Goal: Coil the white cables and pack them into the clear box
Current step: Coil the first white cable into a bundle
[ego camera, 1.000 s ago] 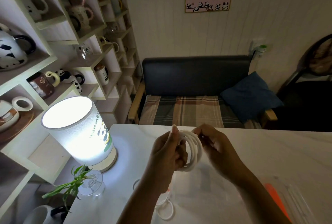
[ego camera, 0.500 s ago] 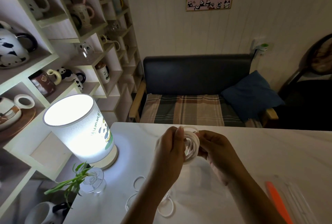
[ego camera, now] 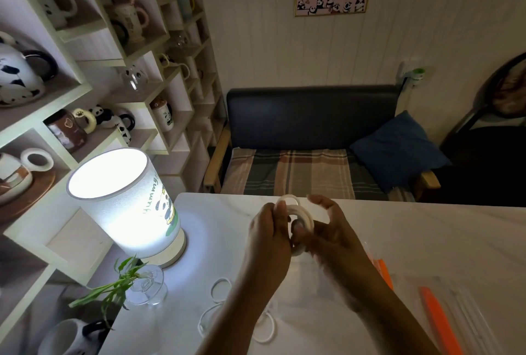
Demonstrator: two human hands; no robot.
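Above the middle of the white table, my left hand (ego camera: 269, 236) grips a coil of white cable (ego camera: 303, 213) at its left side and holds it upright. My right hand (ego camera: 334, 231) is curled round the coil's right and lower side, index finger arched over the top; it is motion-blurred. More white cable (ego camera: 219, 289) lies in loose loops on the table under my left forearm, partly hidden by it. A clear box (ego camera: 464, 309) with orange parts lies at the table's right front, hard to make out.
A lit cylindrical lamp (ego camera: 125, 203) stands on the white table (ego camera: 427, 235) at its left edge, with a small glass vase holding a green sprig (ego camera: 142, 286) in front of it. Mug shelves fill the left wall. A dark bench with a blue cushion sits behind the table.
The coil has turned and tightened between my hands. My right hand has shifted from the coil's top round to its right and lower side. My left hand keeps its grip.
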